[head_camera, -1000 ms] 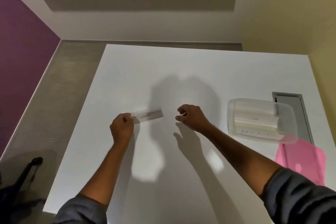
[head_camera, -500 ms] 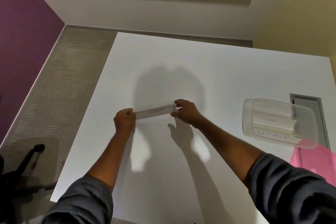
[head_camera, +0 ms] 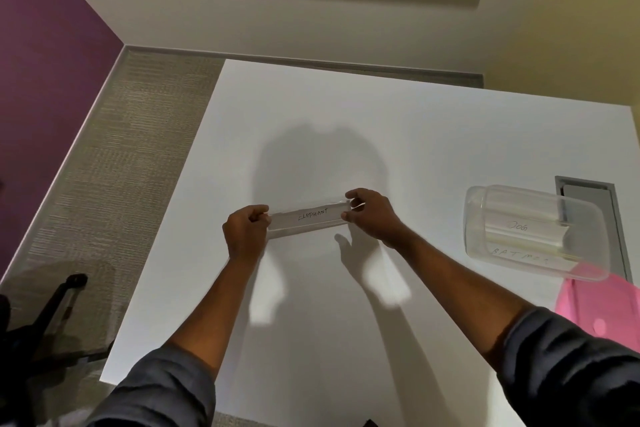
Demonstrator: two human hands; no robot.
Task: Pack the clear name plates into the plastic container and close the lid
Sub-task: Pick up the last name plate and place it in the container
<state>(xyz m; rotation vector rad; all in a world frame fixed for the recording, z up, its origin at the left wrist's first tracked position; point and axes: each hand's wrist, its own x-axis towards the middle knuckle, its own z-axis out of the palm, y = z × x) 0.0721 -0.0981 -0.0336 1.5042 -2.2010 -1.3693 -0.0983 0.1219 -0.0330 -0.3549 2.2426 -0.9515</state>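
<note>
A clear name plate (head_camera: 308, 218) with a paper slip reading ELEPHANT is held above the white table (head_camera: 398, 135). My left hand (head_camera: 245, 232) pinches its left end and my right hand (head_camera: 370, 215) pinches its right end. At the right stands the clear plastic container (head_camera: 485, 218), open, with two name plates inside, one marked DOG (head_camera: 518, 227) and one marked BATMAN (head_camera: 519, 254). The pink lid (head_camera: 599, 305) lies on the table just in front of the container, partly under its near edge.
A grey cable hatch (head_camera: 613, 218) is set into the table behind the container. The table's left edge drops to carpet, where a black chair base (head_camera: 45, 315) stands. Walls close off the far side.
My right hand has come left and taken hold of the plate's right end, which only my left hand held a second ago. The plate is now held between both hands.
</note>
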